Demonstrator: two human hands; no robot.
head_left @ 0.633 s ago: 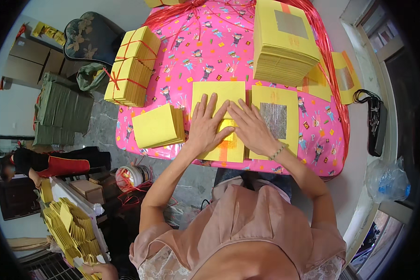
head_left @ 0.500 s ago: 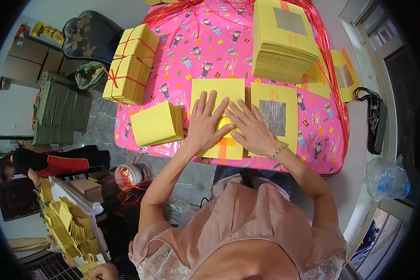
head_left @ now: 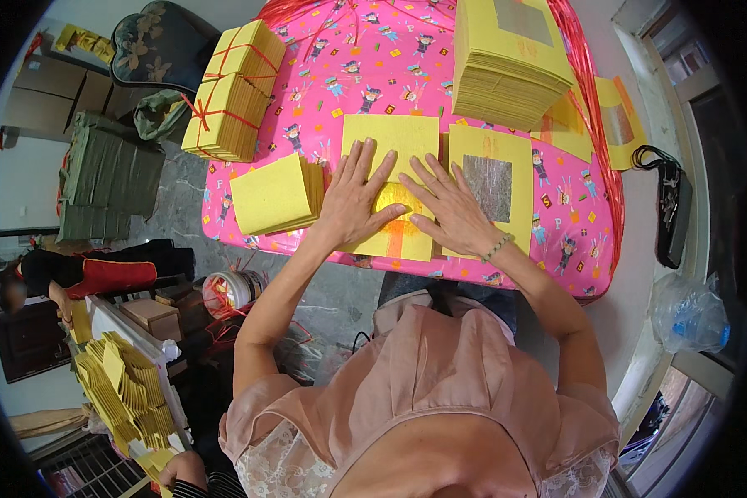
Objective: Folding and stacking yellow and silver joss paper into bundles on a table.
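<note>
A yellow paper sheet (head_left: 390, 129) lies on the table in front of me, with a shiny gold and orange patch on its near half. My left hand (head_left: 355, 199) rests flat on its left side, fingers stretched out. My right hand (head_left: 452, 212) lies palm down with fingers spread, across the sheet's right edge and onto a neighbouring yellow stack (head_left: 515, 141) that has a silver patch. Neither hand grasps anything. Left of my left hand sits a small pile of folded yellow paper (head_left: 267, 197).
Yellow bundles tied with red string (head_left: 236, 104) stand at the table's far left. A tall yellow paper stack (head_left: 506, 95) is at the far right, beside red strings (head_left: 593, 108). The pink patterned tablecloth (head_left: 353, 75) covers the table. At left, another person works near yellow papers (head_left: 129, 390).
The whole view has tilted a little, so the table sits higher in it. My fingertips have spread slightly apart over the sheet; both hands stay flat.
</note>
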